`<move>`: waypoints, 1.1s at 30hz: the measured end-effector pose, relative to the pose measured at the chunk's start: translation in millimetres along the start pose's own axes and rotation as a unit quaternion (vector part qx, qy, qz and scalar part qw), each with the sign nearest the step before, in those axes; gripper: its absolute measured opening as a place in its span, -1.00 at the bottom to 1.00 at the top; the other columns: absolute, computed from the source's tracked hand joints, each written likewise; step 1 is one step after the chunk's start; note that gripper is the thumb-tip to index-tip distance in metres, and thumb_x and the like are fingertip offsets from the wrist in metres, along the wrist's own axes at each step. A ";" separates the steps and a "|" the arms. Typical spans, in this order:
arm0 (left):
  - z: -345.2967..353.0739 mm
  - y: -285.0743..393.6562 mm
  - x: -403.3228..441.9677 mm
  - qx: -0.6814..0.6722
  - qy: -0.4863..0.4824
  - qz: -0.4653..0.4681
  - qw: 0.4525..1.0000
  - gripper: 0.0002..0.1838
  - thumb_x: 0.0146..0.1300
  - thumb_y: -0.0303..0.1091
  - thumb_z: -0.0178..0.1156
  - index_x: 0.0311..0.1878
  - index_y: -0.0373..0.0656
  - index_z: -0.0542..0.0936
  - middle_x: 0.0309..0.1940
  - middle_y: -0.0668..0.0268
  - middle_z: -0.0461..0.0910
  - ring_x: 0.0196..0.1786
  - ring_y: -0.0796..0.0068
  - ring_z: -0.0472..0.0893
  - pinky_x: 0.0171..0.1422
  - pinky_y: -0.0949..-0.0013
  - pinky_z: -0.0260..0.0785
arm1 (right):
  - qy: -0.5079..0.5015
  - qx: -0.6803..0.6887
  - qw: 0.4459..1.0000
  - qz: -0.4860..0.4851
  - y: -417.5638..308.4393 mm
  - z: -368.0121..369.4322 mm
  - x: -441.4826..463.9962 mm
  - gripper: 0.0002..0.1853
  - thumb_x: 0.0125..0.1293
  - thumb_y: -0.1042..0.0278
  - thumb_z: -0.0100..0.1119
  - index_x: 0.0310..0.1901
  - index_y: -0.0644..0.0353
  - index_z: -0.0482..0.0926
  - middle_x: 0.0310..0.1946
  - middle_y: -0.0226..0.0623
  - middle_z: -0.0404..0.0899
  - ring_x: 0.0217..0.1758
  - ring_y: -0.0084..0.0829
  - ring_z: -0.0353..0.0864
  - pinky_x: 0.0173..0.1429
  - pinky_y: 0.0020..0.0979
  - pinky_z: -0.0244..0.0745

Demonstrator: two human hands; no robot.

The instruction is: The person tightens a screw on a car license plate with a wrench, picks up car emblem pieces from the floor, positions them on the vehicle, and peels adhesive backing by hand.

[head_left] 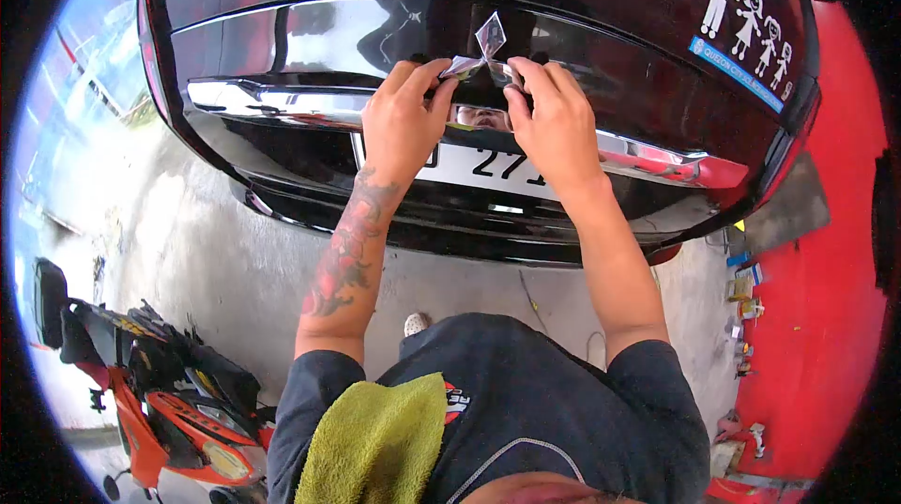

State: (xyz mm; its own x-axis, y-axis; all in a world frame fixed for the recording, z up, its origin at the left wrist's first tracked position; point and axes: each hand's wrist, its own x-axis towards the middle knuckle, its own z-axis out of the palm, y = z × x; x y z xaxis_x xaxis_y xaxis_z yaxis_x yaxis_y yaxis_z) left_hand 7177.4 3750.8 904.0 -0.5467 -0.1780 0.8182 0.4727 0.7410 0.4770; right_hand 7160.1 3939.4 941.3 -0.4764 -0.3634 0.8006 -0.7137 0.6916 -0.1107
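Observation:
A chrome three-diamond car emblem (490, 37) stands against the black tailgate (328, 35) of a car, one diamond pointing up. My left hand (404, 117) pinches its lower left diamond between thumb and fingers. On the other side, my right hand (557, 119) is closed at the lower right diamond, with thumb and fingertips at its edge. Whether the emblem touches the paint all over cannot be seen. Just beneath the hands runs a chrome trim strip (282, 102), and below that a white number plate (469, 164), partly covered by both hands.
White family-figure stickers (751, 21) and a blue sticker (737, 72) are on the tailgate's right side. An orange and black motorcycle (178, 420) stands at lower left. A yellow-green towel (375, 443) hangs over my left shoulder. Small items (744, 302) line the red floor (807, 344) at right.

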 end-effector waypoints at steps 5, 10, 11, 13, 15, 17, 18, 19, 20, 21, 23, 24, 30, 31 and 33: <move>-1.7 3.8 4.0 0.031 0.002 0.040 0.999 -0.67 0.17 -0.32 0.43 0.03 -0.01 0.70 -0.26 0.29 0.60 -0.35 0.30 0.66 -0.28 0.27 0.52 | 0.008 -0.008 1.000 0.005 -1.8 1.0 -2.3 -0.66 0.18 0.46 0.34 0.02 0.20 0.60 -0.27 -0.15 0.55 -0.18 -0.10 0.60 -0.07 -0.14 0.54; 1.7 1.2 9.6 0.042 0.008 0.078 0.996 -0.66 0.13 -0.28 0.45 0.01 0.04 0.70 -0.20 0.36 0.57 -0.33 0.27 0.67 -0.30 0.27 0.53 | 0.024 -0.013 1.000 -0.007 0.5 5.0 -3.1 -0.65 0.18 0.46 0.35 0.02 0.18 0.60 -0.27 -0.17 0.53 -0.19 -0.11 0.58 -0.08 -0.15 0.52; 1.9 0.3 10.1 0.035 0.008 0.080 0.996 -0.66 0.13 -0.28 0.45 0.01 0.04 0.70 -0.20 0.36 0.57 -0.32 0.27 0.67 -0.30 0.27 0.53 | 0.027 -0.012 1.000 -0.006 0.9 5.6 -3.3 -0.65 0.18 0.46 0.35 0.02 0.18 0.59 -0.28 -0.17 0.52 -0.19 -0.11 0.58 -0.09 -0.15 0.52; 2.1 -1.9 10.6 0.021 0.007 0.085 0.996 -0.65 0.12 -0.29 0.45 0.02 0.04 0.70 -0.21 0.35 0.57 -0.32 0.28 0.67 -0.30 0.28 0.53 | 0.033 -0.010 0.999 -0.004 1.5 6.9 -4.3 -0.65 0.18 0.46 0.35 0.02 0.17 0.59 -0.28 -0.17 0.51 -0.20 -0.12 0.57 -0.10 -0.15 0.51; 2.6 -4.0 10.6 0.018 0.007 0.087 0.996 -0.64 0.12 -0.30 0.45 0.03 0.03 0.70 -0.21 0.35 0.58 -0.34 0.29 0.67 -0.31 0.29 0.53 | 0.038 -0.010 0.999 -0.005 2.4 8.6 -5.1 -0.65 0.18 0.46 0.35 0.03 0.17 0.59 -0.28 -0.18 0.50 -0.20 -0.12 0.57 -0.10 -0.15 0.51; 2.7 -5.4 10.1 0.007 0.006 0.085 0.996 -0.64 0.13 -0.33 0.45 0.04 0.02 0.69 -0.22 0.34 0.59 -0.35 0.30 0.67 -0.32 0.29 0.52 | 0.041 -0.011 0.999 -0.006 2.2 9.2 -5.9 -0.65 0.18 0.46 0.35 0.03 0.17 0.59 -0.28 -0.18 0.50 -0.21 -0.11 0.56 -0.10 -0.15 0.50; 2.2 -5.8 10.5 -0.002 0.006 0.083 0.997 -0.64 0.13 -0.34 0.44 0.04 0.00 0.69 -0.22 0.33 0.60 -0.36 0.29 0.67 -0.32 0.30 0.53 | 0.042 -0.011 0.999 -0.005 1.8 9.0 -5.5 -0.65 0.18 0.46 0.35 0.03 0.17 0.59 -0.28 -0.18 0.50 -0.21 -0.11 0.56 -0.10 -0.15 0.50; 1.4 -5.9 10.5 -0.011 0.006 0.081 0.997 -0.64 0.14 -0.36 0.44 0.04 -0.01 0.69 -0.22 0.32 0.61 -0.37 0.29 0.67 -0.32 0.30 0.53 | 0.042 -0.011 0.999 -0.005 1.4 8.6 -5.5 -0.65 0.18 0.46 0.35 0.03 0.17 0.59 -0.28 -0.18 0.50 -0.21 -0.11 0.56 -0.10 -0.15 0.50; 0.3 -6.0 10.6 -0.021 -0.005 0.063 0.998 -0.65 0.15 -0.38 0.43 0.04 -0.02 0.69 -0.22 0.31 0.61 -0.38 0.29 0.67 -0.32 0.30 0.53 | 0.042 -0.011 0.999 -0.003 1.4 8.5 -5.5 -0.65 0.18 0.46 0.35 0.03 0.17 0.59 -0.28 -0.18 0.50 -0.20 -0.11 0.56 -0.10 -0.15 0.50; -1.2 -6.1 10.7 -0.030 -0.015 0.045 0.998 -0.65 0.15 -0.39 0.42 0.04 -0.04 0.69 -0.22 0.29 0.62 -0.39 0.29 0.67 -0.32 0.31 0.53 | 0.042 -0.011 0.999 -0.002 1.5 8.5 -5.4 -0.65 0.18 0.46 0.35 0.03 0.17 0.59 -0.28 -0.18 0.50 -0.20 -0.11 0.56 -0.09 -0.15 0.50; -4.1 -5.4 10.4 -0.055 -0.032 0.019 0.998 -0.67 0.17 -0.45 0.40 0.03 -0.08 0.69 -0.21 0.26 0.63 -0.39 0.28 0.67 -0.32 0.32 0.54 | 0.042 -0.007 0.999 -0.002 1.4 8.2 -5.4 -0.65 0.18 0.46 0.35 0.03 0.17 0.59 -0.28 -0.18 0.50 -0.19 -0.11 0.56 -0.09 -0.14 0.50; -5.2 -5.5 10.8 -0.058 -0.032 0.024 0.998 -0.68 0.17 -0.46 0.40 0.02 -0.08 0.69 -0.22 0.26 0.63 -0.39 0.29 0.66 -0.32 0.32 0.53 | 0.042 -0.004 0.999 -0.002 1.3 8.1 -5.1 -0.65 0.18 0.45 0.35 0.03 0.17 0.59 -0.28 -0.18 0.51 -0.19 -0.11 0.56 -0.08 -0.14 0.50; -4.5 -10.6 10.3 -0.078 -0.015 0.059 0.995 -0.71 0.16 -0.50 0.41 -0.02 -0.11 0.74 -0.29 0.31 0.64 -0.53 0.55 0.47 -0.41 0.44 0.36 | 0.039 -0.006 0.999 0.004 -0.4 7.1 -4.6 -0.66 0.18 0.46 0.35 0.02 0.17 0.60 -0.27 -0.18 0.51 -0.17 -0.10 0.57 -0.07 -0.14 0.50; -4.1 -10.9 10.5 -0.079 -0.015 0.059 0.995 -0.72 0.16 -0.50 0.41 -0.03 -0.11 0.74 -0.29 0.30 0.65 -0.53 0.55 0.47 -0.41 0.44 0.37 | 0.040 -0.007 0.999 0.003 -0.1 7.1 -4.7 -0.66 0.18 0.46 0.34 0.02 0.18 0.60 -0.27 -0.18 0.51 -0.17 -0.10 0.57 -0.07 -0.14 0.50; -3.8 -11.1 10.4 -0.076 -0.015 0.059 0.995 -0.73 0.15 -0.50 0.41 -0.04 -0.11 0.74 -0.28 0.29 0.66 -0.52 0.54 0.48 -0.41 0.44 0.37 | 0.044 -0.006 0.999 0.001 0.3 7.9 -5.0 -0.67 0.18 0.46 0.34 0.02 0.18 0.60 -0.27 -0.18 0.52 -0.17 -0.11 0.57 -0.08 -0.14 0.51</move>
State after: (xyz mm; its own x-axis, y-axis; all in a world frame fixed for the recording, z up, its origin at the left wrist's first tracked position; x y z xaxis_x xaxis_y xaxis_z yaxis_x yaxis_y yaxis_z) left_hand 7169.1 3738.3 908.5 -0.5008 -0.0737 0.8624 0.6331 0.6482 0.4230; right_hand 7158.2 3936.5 932.6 -0.4306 -0.3055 0.8493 -0.7058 0.7004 -0.1060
